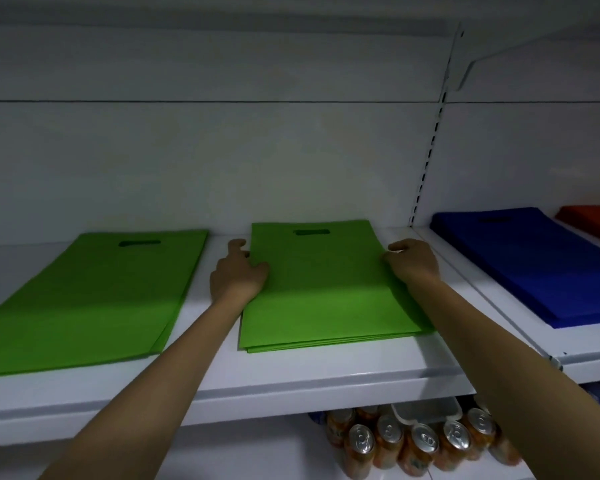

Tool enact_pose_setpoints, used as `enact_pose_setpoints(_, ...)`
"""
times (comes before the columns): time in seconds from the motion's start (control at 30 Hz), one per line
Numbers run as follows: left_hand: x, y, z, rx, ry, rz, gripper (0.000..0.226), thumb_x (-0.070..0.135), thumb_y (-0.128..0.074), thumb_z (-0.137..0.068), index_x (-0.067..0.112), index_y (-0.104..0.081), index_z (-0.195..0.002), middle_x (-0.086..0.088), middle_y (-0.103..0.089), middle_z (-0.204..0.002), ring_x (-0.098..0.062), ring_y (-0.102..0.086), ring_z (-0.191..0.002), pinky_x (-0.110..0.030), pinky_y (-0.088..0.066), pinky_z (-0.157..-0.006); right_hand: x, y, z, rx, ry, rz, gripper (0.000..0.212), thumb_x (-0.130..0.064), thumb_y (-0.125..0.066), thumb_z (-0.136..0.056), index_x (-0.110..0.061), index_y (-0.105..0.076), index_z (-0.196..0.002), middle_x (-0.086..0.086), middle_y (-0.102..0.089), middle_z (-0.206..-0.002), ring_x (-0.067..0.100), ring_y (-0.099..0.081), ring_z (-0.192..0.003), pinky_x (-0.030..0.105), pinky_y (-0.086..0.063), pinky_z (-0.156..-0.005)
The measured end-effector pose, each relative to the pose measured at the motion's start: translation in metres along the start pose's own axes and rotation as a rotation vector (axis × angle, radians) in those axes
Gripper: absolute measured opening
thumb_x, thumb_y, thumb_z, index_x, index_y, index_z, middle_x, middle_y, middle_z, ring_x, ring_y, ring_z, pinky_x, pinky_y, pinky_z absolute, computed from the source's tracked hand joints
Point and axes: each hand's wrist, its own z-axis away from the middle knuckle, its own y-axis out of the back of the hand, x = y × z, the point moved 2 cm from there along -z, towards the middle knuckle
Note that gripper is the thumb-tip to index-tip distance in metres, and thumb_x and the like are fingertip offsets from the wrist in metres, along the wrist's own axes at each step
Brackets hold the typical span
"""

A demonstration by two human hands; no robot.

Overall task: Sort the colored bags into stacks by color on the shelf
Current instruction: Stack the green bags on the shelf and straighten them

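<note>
A stack of green bags [326, 289] lies flat in the middle of the white shelf [291, 372], handle cut-outs toward the back wall. My left hand [238, 275] rests on the stack's left edge with fingers bent over it. On the stack's right edge sits my right hand [413, 259], fingers curled against the bags. A second green stack [94, 299] lies to the left, apart from the first. A blue stack [534, 265] lies on the neighbouring shelf section to the right, and a red stack [596, 223] shows at the far right edge.
A slotted upright [426, 168] and a shelf bracket [465, 74] divide the two shelf sections. Below the shelf stand several orange drink cans [423, 445] and a clear plastic container [426, 412].
</note>
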Motion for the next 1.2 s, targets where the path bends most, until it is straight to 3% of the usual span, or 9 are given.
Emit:
enact_pose_setpoints(0.2,0.005,-0.002,0.004,-0.041,-0.079,-0.144,0.042,0.039,-0.041,-0.097,0.023,-0.045,-0.136,-0.003,-0.056,-0.134,-0.026,-0.053,-0.120,-0.029,-0.033,-0.086,0.000,0.003,-0.003,-0.080,-0.020,-0.029,0.031,-0.021,-0.069,-0.086,-0.013,-0.066,-0.116,0.008,-0.063,-0.119,0.024,-0.061,-0.098,0.034,-0.050,-0.089)
enact_pose_setpoints(0.47,0.008,-0.013,-0.003,-0.139,-0.143,-0.434,0.054,0.053,-0.030,-0.097,0.017,-0.051,-0.130,-0.008,-0.053,-0.134,-0.025,-0.046,-0.125,-0.041,-0.027,-0.107,-0.003,0.002,-0.005,-0.126,-0.033,0.030,0.020,-0.016,-0.068,-0.087,-0.006,-0.069,-0.104,0.013,-0.067,-0.107,0.024,-0.060,-0.084,0.030,-0.048,-0.076)
enact_pose_setpoints(0.57,0.010,-0.013,0.000,-0.213,-0.163,-0.499,0.063,0.058,-0.026,-0.097,0.018,-0.034,-0.145,-0.010,-0.031,-0.153,-0.026,-0.027,-0.141,-0.046,-0.018,-0.114,-0.009,0.005,-0.006,-0.153,-0.023,0.132,0.022,-0.018,-0.068,-0.086,-0.002,-0.067,-0.100,0.014,-0.066,-0.101,0.021,-0.057,-0.075,0.026,-0.045,-0.068)
enact_pose_setpoints(0.67,0.016,-0.012,0.002,-0.256,-0.188,-0.519,0.073,0.064,-0.022,-0.095,0.021,-0.012,-0.153,-0.005,0.000,-0.162,-0.023,0.000,-0.149,-0.049,-0.003,-0.118,-0.024,0.009,-0.001,-0.166,0.041,0.324,0.018,-0.019,-0.061,-0.086,-0.007,-0.052,-0.077,0.009,-0.058,-0.085,0.021,-0.054,-0.072,0.026,-0.042,-0.058)
enact_pose_setpoints(0.73,0.024,-0.004,-0.002,-0.198,-0.242,-0.544,0.073,0.064,-0.023,-0.095,0.020,-0.014,-0.153,-0.003,-0.006,-0.162,-0.022,-0.005,-0.148,-0.047,-0.007,-0.118,-0.041,0.008,0.002,-0.159,0.114,0.394,0.023,-0.016,-0.056,-0.086,-0.012,-0.043,-0.068,0.006,-0.053,-0.077,0.020,-0.052,-0.068,0.024,-0.038,-0.054)
enact_pose_setpoints(0.83,0.034,0.018,-0.013,-0.093,-0.338,-0.610,0.068,0.058,-0.033,-0.096,0.018,-0.025,-0.150,-0.008,-0.034,-0.152,-0.025,-0.030,-0.140,-0.043,-0.023,-0.113,-0.073,-0.003,0.017,-0.175,0.221,0.504,0.024,-0.017,-0.056,-0.086,-0.014,-0.041,-0.068,0.003,-0.050,-0.076,0.022,-0.054,-0.075,0.024,-0.036,-0.055)
enact_pose_setpoints(0.93,0.033,0.046,-0.026,-0.032,-0.388,-0.713,0.062,0.053,-0.038,-0.096,0.018,-0.029,-0.147,-0.009,-0.049,-0.140,-0.028,-0.043,-0.130,-0.041,-0.032,-0.104,-0.111,-0.030,0.041,-0.207,0.375,0.624,0.010,-0.020,-0.057,-0.088,-0.011,-0.052,-0.085,0.006,-0.059,-0.091,0.028,-0.062,-0.092,0.028,-0.042,-0.070)
enact_pose_setpoints(1.03,0.015,0.080,-0.038,-0.013,-0.371,-0.801,0.058,0.053,-0.037,-0.096,0.022,-0.032,-0.144,-0.004,-0.058,-0.132,-0.026,-0.053,-0.121,-0.039,-0.035,-0.099,-0.148,-0.060,0.067,-0.215,0.517,0.668,0.017,-0.021,-0.057,-0.089,-0.011,-0.057,-0.104,0.010,-0.063,-0.108,0.030,-0.061,-0.104,0.034,-0.043,-0.086)
enact_pose_setpoints(1.2,-0.042,0.149,-0.040,-0.031,-0.208,-0.898,0.046,0.045,-0.039,-0.098,0.020,-0.041,-0.137,-0.008,-0.059,-0.127,-0.028,-0.058,-0.113,-0.035,-0.043,-0.091,-0.195,-0.099,0.101,-0.239,0.666,0.686,0.010,-0.020,-0.052,-0.090,-0.014,-0.046,-0.086,0.008,-0.062,-0.106,0.028,-0.059,-0.098,0.031,-0.036,-0.078)
